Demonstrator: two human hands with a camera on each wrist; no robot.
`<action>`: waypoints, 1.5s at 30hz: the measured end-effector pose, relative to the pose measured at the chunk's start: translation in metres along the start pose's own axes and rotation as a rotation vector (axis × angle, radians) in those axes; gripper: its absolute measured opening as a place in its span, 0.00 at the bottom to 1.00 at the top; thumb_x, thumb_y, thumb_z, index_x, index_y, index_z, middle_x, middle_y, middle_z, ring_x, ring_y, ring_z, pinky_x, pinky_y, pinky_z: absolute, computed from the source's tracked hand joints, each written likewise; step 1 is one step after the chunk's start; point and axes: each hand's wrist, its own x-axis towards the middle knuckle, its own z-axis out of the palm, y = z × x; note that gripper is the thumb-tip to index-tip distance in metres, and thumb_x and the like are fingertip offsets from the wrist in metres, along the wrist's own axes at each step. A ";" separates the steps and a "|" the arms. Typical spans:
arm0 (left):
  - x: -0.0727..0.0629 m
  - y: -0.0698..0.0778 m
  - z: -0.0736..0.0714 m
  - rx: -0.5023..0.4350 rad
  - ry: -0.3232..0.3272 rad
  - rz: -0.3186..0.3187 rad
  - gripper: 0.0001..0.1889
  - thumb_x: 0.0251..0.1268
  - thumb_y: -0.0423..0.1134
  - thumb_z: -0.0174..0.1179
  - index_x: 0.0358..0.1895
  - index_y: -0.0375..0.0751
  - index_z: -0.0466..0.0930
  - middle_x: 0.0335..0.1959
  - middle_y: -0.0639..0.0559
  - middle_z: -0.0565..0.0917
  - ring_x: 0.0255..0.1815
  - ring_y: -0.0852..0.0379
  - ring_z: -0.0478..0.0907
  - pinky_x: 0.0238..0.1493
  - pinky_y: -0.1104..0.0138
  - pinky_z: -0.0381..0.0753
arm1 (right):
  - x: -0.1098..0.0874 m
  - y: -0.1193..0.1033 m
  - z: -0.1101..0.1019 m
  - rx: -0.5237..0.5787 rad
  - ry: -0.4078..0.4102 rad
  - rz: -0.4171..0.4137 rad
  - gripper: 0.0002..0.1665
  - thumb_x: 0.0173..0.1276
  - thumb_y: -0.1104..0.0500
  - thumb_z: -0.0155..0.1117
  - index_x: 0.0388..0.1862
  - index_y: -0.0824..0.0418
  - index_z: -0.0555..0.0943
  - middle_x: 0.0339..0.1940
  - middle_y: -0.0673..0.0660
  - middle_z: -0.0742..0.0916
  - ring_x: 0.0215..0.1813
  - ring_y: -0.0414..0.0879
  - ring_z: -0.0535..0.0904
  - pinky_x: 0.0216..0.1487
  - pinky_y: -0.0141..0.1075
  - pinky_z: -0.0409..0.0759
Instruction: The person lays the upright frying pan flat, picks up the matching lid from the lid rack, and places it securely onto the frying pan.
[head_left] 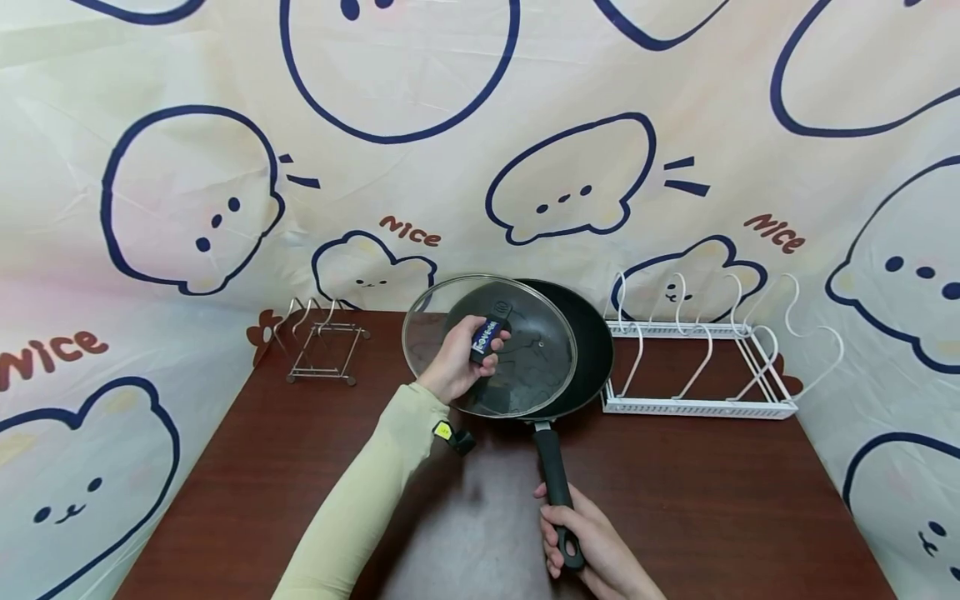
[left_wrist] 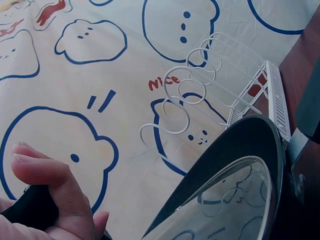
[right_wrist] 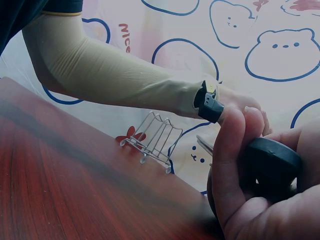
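Note:
In the head view my left hand [head_left: 454, 360] grips the black handle with a blue label on top of a round glass lid [head_left: 528, 382]. The lid has a metal rim and overlaps the left part of a dark frying pan [head_left: 595, 350]; whether they touch I cannot tell. My right hand [head_left: 596, 537] holds the pan's black handle [head_left: 552, 467] near its end. Left fingers [left_wrist: 55, 175] curl round the lid handle in the left wrist view, beside the lid and pan edges. The right wrist view shows the right hand [right_wrist: 232, 170] wrapped round the handle end.
On the brown table [head_left: 675, 492], a white wire rack [head_left: 697, 408] with curved dividers stands to the pan's right. A small metal rack [head_left: 322, 371] stands at the back left. Behind the table hangs a cloth [head_left: 450, 183] printed with cartoon faces.

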 end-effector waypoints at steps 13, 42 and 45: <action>0.000 -0.005 0.000 0.006 0.001 -0.025 0.24 0.82 0.49 0.36 0.58 0.31 0.71 0.27 0.55 0.74 0.14 0.64 0.67 0.18 0.76 0.69 | 0.002 0.005 -0.001 0.007 -0.016 0.013 0.20 0.80 0.60 0.52 0.65 0.65 0.62 0.25 0.48 0.75 0.20 0.38 0.73 0.26 0.33 0.80; 0.007 -0.002 0.005 -0.004 -0.026 -0.027 0.23 0.82 0.49 0.36 0.56 0.32 0.71 0.27 0.55 0.74 0.14 0.64 0.67 0.18 0.76 0.68 | 0.002 0.001 -0.001 0.011 -0.024 -0.019 0.18 0.80 0.60 0.53 0.64 0.62 0.63 0.25 0.48 0.75 0.20 0.39 0.73 0.26 0.34 0.79; 0.007 -0.003 0.005 -0.001 -0.027 -0.024 0.22 0.82 0.49 0.37 0.55 0.33 0.72 0.27 0.55 0.74 0.14 0.64 0.67 0.18 0.76 0.68 | 0.002 0.001 -0.001 0.010 -0.021 -0.011 0.19 0.80 0.60 0.53 0.64 0.63 0.63 0.25 0.49 0.75 0.20 0.39 0.73 0.26 0.34 0.79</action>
